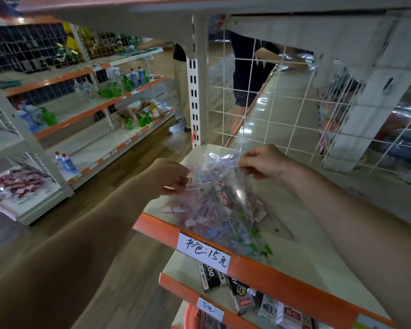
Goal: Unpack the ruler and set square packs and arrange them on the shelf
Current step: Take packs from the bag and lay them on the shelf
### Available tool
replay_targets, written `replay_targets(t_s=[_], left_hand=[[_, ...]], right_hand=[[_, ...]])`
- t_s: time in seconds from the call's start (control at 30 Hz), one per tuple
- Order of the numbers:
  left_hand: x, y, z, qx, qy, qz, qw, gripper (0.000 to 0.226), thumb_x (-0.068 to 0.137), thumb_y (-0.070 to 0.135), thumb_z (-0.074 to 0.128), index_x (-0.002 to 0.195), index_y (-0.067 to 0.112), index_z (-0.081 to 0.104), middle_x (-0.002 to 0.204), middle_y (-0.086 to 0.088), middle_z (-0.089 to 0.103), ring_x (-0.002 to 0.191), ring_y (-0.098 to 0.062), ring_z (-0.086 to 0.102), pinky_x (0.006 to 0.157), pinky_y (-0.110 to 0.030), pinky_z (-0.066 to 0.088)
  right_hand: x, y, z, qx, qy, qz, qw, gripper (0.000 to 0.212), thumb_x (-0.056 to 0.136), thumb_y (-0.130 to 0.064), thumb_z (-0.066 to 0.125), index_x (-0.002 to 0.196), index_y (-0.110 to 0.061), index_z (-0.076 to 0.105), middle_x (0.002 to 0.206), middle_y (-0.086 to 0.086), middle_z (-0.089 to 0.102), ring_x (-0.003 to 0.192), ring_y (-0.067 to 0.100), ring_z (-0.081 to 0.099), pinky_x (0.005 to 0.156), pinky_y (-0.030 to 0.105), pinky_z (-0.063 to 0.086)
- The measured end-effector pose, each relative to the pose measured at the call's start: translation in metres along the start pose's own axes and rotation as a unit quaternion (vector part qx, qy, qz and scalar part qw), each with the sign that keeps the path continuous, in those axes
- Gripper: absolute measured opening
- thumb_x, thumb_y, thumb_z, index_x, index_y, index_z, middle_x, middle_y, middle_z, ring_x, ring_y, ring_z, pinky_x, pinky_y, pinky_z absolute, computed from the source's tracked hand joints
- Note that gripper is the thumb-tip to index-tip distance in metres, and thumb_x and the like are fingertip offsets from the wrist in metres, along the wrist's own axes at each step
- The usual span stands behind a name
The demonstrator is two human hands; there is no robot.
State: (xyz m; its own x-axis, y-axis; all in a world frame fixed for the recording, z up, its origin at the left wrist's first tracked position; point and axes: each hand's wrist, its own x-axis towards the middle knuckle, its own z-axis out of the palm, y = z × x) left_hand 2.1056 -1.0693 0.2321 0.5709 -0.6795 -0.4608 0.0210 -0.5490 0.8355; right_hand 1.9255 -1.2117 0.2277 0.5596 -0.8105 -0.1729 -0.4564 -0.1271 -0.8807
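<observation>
Pinching clear pack (220, 205) mouth with left hand (173, 179) grip at 9 o'clock, right hand (267, 163) at 3; best parted evenly, low over shelf (318, 269).

Wire grid (282, 108) behind, shelf (301, 255) front open.

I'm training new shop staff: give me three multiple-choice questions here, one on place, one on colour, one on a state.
1. Where is the clear pack? A. on the floor B. over the shelf C. in a basket
2. The shelf's front strip is: A. blue B. orange C. green
3. The right hand: A. hangs idle B. lies flat C. pinches the pack
Answers: 1 B, it is held above that surface; 2 B, orange shows beside the white label; 3 C, its fingers pinch the upper edge.
</observation>
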Motion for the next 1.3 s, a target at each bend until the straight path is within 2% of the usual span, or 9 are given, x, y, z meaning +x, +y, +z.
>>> replay_targets(t_s=[0.13,0.3,0.47,0.6,0.7,0.87,1.03,1.2,1.3], left_hand=[[-0.003,0.006,0.011,0.221,0.034,0.096,0.97,0.022,0.089,0.024,0.064,0.105,0.01,0.068,0.097,-0.005,0.064,0.076,-0.015,0.056,0.066,-0.027,0.047],[-0.006,0.011,0.024,-0.042,-0.119,0.118,0.985,0.025,0.091,0.024,0.061,0.108,0.006,0.063,0.097,-0.008,0.068,0.082,-0.017,0.063,0.073,-0.031,0.049],[0.004,0.004,0.016,-0.132,-0.051,0.05,0.989,0.011,0.094,0.009,0.054,0.102,0.004,0.06,0.083,-0.01,0.067,0.072,-0.022,0.067,0.069,-0.036,0.056],[0.006,0.0,0.008,-0.167,-0.034,0.005,0.985,0.011,0.094,0.009,0.053,0.101,0.004,0.059,0.085,-0.012,0.064,0.075,-0.024,0.065,0.065,-0.037,0.055],[0.004,-0.001,0.006,-0.191,-0.045,-0.009,0.98,0.013,0.096,0.01,0.05,0.103,0.003,0.058,0.09,-0.013,0.063,0.079,-0.024,0.065,0.063,-0.036,0.054],[0.003,-0.002,0.002,-0.222,-0.057,-0.028,0.973,0.014,0.099,0.01,0.045,0.103,0.004,0.057,0.093,-0.013,0.063,0.082,-0.024,0.064,0.064,-0.037,0.056],[0.003,-0.002,0.002,-0.221,-0.063,-0.039,0.972,0.012,0.098,0.01,0.046,0.1,0.005,0.057,0.094,-0.013,0.063,0.082,-0.023,0.064,0.059,-0.034,0.058],[0.004,-0.002,0.004,-0.215,-0.068,-0.051,0.973,0.013,0.098,0.01,0.047,0.102,0.004,0.057,0.099,-0.014,0.063,0.084,-0.024,0.064,0.058,-0.034,0.057],[0.004,-0.002,0.004,-0.213,-0.066,-0.056,0.973,0.014,0.098,0.011,0.046,0.1,0.004,0.058,0.099,-0.014,0.064,0.084,-0.024,0.064,0.05,-0.031,0.058]], right_hand=[[-0.005,-0.018,-0.008,0.032,0.028,-0.049,0.998,0.01,0.085,-0.011,0.067,0.077,-0.015,0.062,0.071,0.001,0.066,0.06,0.007,0.061,0.045,0.014,0.046],[-0.003,-0.029,0.013,0.116,-0.063,-0.056,0.99,0.007,0.088,-0.013,0.065,0.081,-0.012,0.065,0.071,0.002,0.071,0.061,0.009,0.066,0.051,0.019,0.05],[0.033,-0.016,0.011,-0.238,0.047,-0.134,0.961,0.024,0.094,-0.013,0.049,0.106,-0.003,0.068,0.115,0.004,0.067,0.093,0.014,0.06,0.081,0.026,0.045],[0.053,-0.015,0.029,-0.39,-0.064,-0.071,0.916,0.061,0.083,-0.048,0.064,0.136,-0.024,0.048,0.139,0.009,0.049,0.122,0.03,0.049,0.101,0.04,0.041],[0.057,-0.019,0.037,-0.458,-0.089,-0.042,0.884,0.071,0.072,-0.063,0.067,0.127,-0.022,0.052,0.13,0.009,0.053,0.114,0.031,0.052,0.094,0.04,0.044],[0.06,-0.019,0.023,-0.372,-0.142,-0.056,0.915,0.03,0.075,-0.04,0.076,0.071,-0.013,0.062,0.069,0.002,0.057,0.063,0.018,0.055,0.051,0.024,0.036],[0.064,-0.007,0.011,-0.298,-0.134,-0.048,0.944,0.015,0.071,-0.033,0.079,0.072,-0.019,0.072,0.075,-0.002,0.068,0.073,0.015,0.063,0.06,0.023,0.046],[0.056,-0.001,0.012,-0.308,-0.131,-0.032,0.942,0.044,0.069,-0.051,0.076,0.08,-0.009,0.073,0.073,0.002,0.063,0.068,0.016,0.056,0.061,0.026,0.039],[0.05,-0.002,0.013,-0.307,-0.124,-0.031,0.943,0.033,0.07,-0.046,0.077,0.065,-0.014,0.068,0.062,-0.001,0.055,0.058,0.015,0.05,0.055,0.023,0.035]])
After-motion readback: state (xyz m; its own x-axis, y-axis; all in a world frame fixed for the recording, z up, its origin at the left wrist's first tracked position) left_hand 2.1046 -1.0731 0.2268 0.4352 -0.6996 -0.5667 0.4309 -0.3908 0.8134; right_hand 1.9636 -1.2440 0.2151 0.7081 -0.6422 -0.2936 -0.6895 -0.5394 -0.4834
